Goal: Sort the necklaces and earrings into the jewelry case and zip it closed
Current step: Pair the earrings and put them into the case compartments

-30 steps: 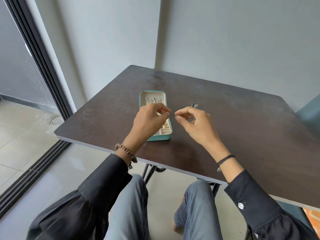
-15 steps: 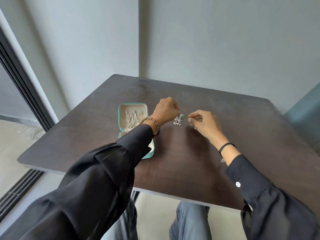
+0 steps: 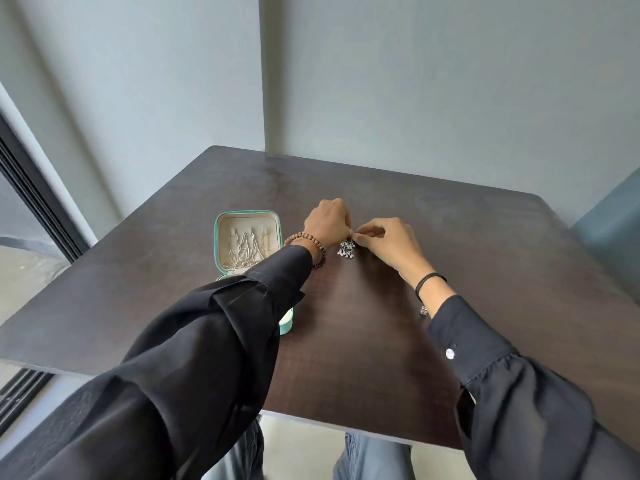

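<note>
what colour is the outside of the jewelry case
Teal, with a cream lining; the jewelry case shows in the head view.

Dark wood-grain surface [image 3: 363, 341], square, far corner tucked against the wall [image 3: 433, 98]. Wall is pale grey-green with a vertical corner edge left of centre. Dark sliding-door frame [image 3: 20, 188] far left, track [image 3: 17, 393] running along the floor [image 3: 24, 282], pale tiles beyond. Blue-grey chair [image 3: 613, 237] at right edge, just beside the surface.
</note>
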Demonstrator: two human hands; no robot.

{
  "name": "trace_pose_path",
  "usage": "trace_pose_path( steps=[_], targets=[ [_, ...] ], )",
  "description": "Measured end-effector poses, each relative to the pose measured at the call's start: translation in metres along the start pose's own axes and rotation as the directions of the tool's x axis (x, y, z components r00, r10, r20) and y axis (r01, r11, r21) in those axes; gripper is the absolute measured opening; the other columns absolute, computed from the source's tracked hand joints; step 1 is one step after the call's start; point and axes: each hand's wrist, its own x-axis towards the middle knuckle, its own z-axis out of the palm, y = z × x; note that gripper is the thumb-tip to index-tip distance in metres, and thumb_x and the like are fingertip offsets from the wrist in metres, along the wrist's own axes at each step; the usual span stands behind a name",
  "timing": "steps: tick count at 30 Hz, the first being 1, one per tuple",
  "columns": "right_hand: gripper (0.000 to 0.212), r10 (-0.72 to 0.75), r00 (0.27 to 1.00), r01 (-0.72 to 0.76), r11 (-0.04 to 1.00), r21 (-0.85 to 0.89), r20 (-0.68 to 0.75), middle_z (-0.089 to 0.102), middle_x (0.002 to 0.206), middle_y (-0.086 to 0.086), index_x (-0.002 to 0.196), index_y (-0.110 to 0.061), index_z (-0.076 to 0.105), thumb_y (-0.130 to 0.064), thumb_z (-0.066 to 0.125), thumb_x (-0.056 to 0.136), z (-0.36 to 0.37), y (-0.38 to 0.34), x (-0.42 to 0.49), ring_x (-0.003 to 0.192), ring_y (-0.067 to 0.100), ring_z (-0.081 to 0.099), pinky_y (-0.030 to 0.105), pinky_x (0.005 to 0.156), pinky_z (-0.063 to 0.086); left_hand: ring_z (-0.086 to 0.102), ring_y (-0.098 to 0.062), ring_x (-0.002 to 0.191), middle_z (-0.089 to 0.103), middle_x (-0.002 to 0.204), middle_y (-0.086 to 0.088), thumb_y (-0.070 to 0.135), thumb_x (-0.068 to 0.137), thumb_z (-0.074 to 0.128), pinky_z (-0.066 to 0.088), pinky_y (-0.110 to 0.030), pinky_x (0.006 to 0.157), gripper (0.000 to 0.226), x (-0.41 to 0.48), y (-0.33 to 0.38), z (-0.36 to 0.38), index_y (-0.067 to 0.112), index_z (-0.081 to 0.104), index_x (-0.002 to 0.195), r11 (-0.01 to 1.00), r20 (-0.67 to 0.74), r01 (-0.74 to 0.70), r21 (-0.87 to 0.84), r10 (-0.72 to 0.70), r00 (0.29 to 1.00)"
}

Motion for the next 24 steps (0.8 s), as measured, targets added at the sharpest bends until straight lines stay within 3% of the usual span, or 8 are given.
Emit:
trace_pose_path(
  steps=[3,9,14,17,19,24],
  targets=[
    [0.02,0.022,1.0,-0.022,0.999,0.045,0.0,0.074,0.083,-0.002,0.096,-0.016,0.08,-0.031,0.084,0.084,0.003,0.0,0.0,0.071,-0.001,0.061,0.01,0.062,0.044,0.069,-0.035,0.097,0.072,0.102,-0.015,0.014,0.081,0.076,0.058,-0.042,0.082,0.009,0.0,-0.002,0.004,0.012,0.076,0.09,1.0,-0.032,0.005,-0.007,-0.005,0.999],
    [0.015,0.06,0.998,-0.057,0.981,0.188,-0.006,0.075,0.084,-0.004,0.087,-0.026,0.079,-0.035,0.088,0.078,-0.001,0.002,-0.007,0.08,0.005,0.067,0.022,0.071,0.051,0.067,-0.035,0.098,0.069,0.107,-0.015,0.019,0.081,0.08,0.056,-0.039,0.08,0.017,-0.007,-0.003,0.008,0.008,0.074,0.093,0.998,-0.057,0.04,-0.053,-0.043,0.997],
    [0.011,0.077,0.995,-0.091,0.938,0.335,0.056,0.078,0.083,0.003,0.085,-0.021,0.074,-0.021,0.085,0.083,-0.007,-0.002,-0.018,0.079,0.019,0.072,0.038,0.083,0.059,0.069,-0.03,0.097,0.072,0.103,-0.013,0.021,0.085,0.079,0.058,-0.042,0.085,0.013,-0.022,0.001,0.003,0.011,0.074,0.091,0.993,-0.052,0.022,-0.118,-0.029,0.998],
    [0.01,0.085,0.995,-0.1,0.911,0.399,0.054,0.078,0.085,0.007,0.088,-0.016,0.071,-0.014,0.08,0.087,-0.01,-0.009,-0.027,0.086,0.027,0.076,0.03,0.074,0.06,0.069,-0.027,0.098,0.074,0.102,-0.011,0.026,0.085,0.079,0.058,-0.044,0.087,0.013,-0.034,0.006,-0.005,0.015,0.075,0.091,0.987,-0.033,0.026,-0.156,-0.032,0.999],
    [0.009,0.074,0.997,-0.081,0.903,0.422,0.033,0.078,0.087,0.007,0.088,-0.015,0.07,-0.01,0.077,0.089,-0.012,-0.015,-0.036,0.083,0.02,0.074,0.024,0.068,0.055,0.071,-0.027,0.094,0.075,0.094,-0.01,0.025,0.084,0.081,0.059,-0.044,0.085,0.011,-0.044,0.009,-0.011,0.016,0.076,0.087,0.977,-0.044,0.02,-0.212,-0.03,0.999],
    [0.009,0.045,0.999,-0.042,0.881,0.472,0.004,0.08,0.091,0.003,0.1,-0.014,0.076,-0.013,0.072,0.093,-0.026,-0.026,-0.056,0.086,0.012,0.075,0.021,0.073,0.053,0.075,-0.017,0.085,0.078,0.086,-0.007,0.018,0.085,0.08,0.055,-0.022,0.066,0.012,-0.07,0.013,-0.03,0.01,0.08,0.095,0.9,-0.012,0.007,-0.436,-0.013,1.0]
  ],
)
